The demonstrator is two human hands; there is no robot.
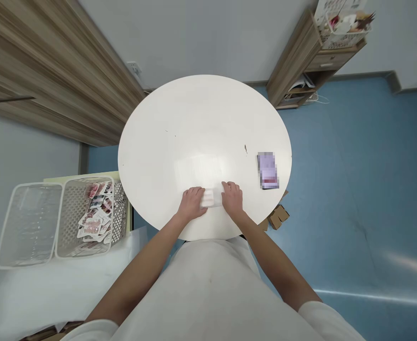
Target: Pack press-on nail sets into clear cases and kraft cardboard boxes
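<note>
A small clear plastic bag (213, 196) lies at the near side of the white round table, with something whitish and pale pink inside its left half. My left hand (192, 202) grips the bag's left end, fingers curled at the upper corner and thumb at the lower one. At the right end, the bag is held by my right hand (232, 198), its fingers bent over the edge. What exactly the bag contains is too small to make out.
The white table (201, 109) bears a stack of purple cards or packets (267, 170), blurred out, on its right. Left of it stand a white basket (119, 215) of small printed packets and a bin (29, 227) of clear plastic. Cardboard boxes (278, 217) lie on the floor.
</note>
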